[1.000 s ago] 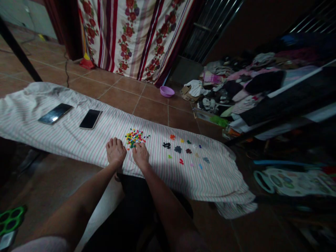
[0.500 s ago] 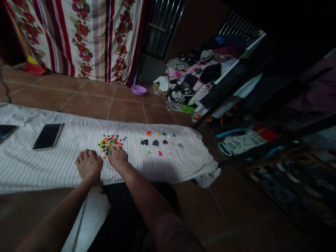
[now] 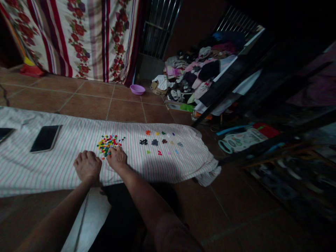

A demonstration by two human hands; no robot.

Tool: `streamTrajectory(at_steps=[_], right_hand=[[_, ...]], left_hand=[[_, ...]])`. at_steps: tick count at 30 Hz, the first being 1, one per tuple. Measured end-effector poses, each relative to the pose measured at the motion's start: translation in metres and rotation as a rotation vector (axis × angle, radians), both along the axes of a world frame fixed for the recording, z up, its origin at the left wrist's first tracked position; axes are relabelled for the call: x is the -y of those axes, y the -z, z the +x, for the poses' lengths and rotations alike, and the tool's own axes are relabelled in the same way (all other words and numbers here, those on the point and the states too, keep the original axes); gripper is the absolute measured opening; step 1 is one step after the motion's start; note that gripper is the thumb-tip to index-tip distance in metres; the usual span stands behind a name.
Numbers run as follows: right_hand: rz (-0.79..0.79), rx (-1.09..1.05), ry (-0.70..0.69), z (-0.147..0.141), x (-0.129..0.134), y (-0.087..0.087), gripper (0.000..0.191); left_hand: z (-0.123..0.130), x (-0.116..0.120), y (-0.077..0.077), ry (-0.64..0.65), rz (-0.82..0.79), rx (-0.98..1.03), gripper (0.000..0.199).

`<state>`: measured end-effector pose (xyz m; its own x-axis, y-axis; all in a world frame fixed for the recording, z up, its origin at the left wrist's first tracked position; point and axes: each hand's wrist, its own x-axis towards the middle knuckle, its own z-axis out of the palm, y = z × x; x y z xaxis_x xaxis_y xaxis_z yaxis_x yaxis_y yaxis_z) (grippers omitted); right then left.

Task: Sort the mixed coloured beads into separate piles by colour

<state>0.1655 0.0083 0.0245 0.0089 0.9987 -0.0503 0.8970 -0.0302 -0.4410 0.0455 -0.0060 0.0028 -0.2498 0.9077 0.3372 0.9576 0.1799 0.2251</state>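
Observation:
A mixed pile of small multicoloured beads (image 3: 107,141) lies on the striped cloth (image 3: 65,168). At the pile's lower right edge is my right hand (image 3: 117,157), its fingers bent together among the beads; whatever is between the fingertips is hidden. My left hand (image 3: 88,166) rests on the cloth just left of the pile, knuckles up and fingers curled under, with nothing visible in it. To the right, small groups sorted by colour sit in rows, among them orange beads (image 3: 148,132), black beads (image 3: 143,141), grey beads (image 3: 154,142), dark red beads (image 3: 164,141) and red beads (image 3: 160,153).
A phone (image 3: 46,138) lies left on the cloth, with part of another dark device (image 3: 4,134) at the edge. Beyond the table are a purple basin (image 3: 137,90) on the tiled floor, a floral curtain (image 3: 94,42) and heaped clothes (image 3: 193,71). Dark racks stand right.
The whole view has shifted slightly. Both hands keep nearly the same places by the pile, and the sorted groups look unchanged.

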Motion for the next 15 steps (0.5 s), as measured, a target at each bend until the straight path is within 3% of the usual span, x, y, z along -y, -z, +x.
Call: streamTrajectory(at_steps=[6,15], right_hand=[[-0.034,-0.021,0.052,-0.002,-0.005,-0.001,0.021],[0.210,-0.260,0.072,0.006,-0.005,0.023,0.011]], left_hand=[[-0.002,-0.004,0.005,0.010,0.024,-0.032,0.029],[-0.001,-0.005,0.004,0.017,0.027,-0.007,0.028]])
